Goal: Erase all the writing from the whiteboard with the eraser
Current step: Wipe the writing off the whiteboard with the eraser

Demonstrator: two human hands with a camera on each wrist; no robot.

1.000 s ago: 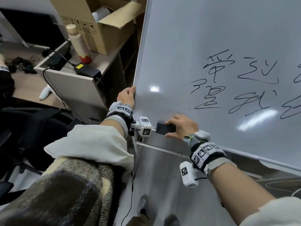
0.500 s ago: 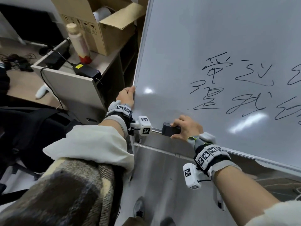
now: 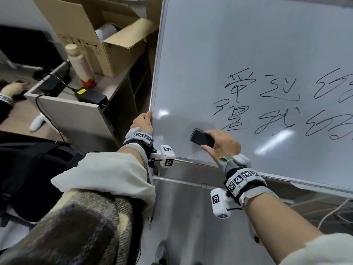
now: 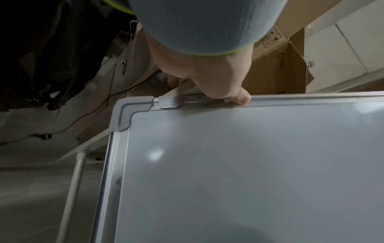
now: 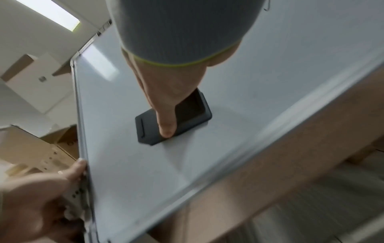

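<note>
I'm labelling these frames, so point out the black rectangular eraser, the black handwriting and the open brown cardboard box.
black rectangular eraser (image 3: 198, 138): head view, its exposed back.
black handwriting (image 3: 236, 88): head view, a top-row character.
open brown cardboard box (image 3: 122, 54): head view, its front wall.

The head camera looks down at the whiteboard (image 3: 248, 44); both wrist cameras look closely along its lower left corner (image 4: 124, 113), which all views share.
</note>
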